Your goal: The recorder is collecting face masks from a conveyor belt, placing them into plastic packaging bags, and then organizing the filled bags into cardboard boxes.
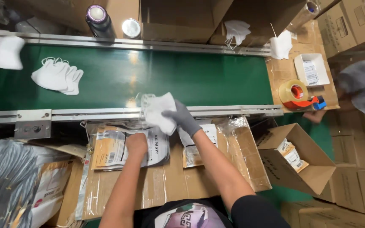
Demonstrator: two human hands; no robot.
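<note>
White masks (pixel 159 110) between right-hand gloved fingers (pixel 178 117)

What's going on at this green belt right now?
A person stands at a green conveyor belt, working over a tape-covered cardboard surface. The right hand, in a grey glove, grips a small stack of white folded face masks at the belt's near rail. The bare left hand presses on a clear plastic printed pouch lying on the cardboard. Another pile of white masks lies further along the belt. An open cardboard box to the right holds a few packed pouches.
</note>
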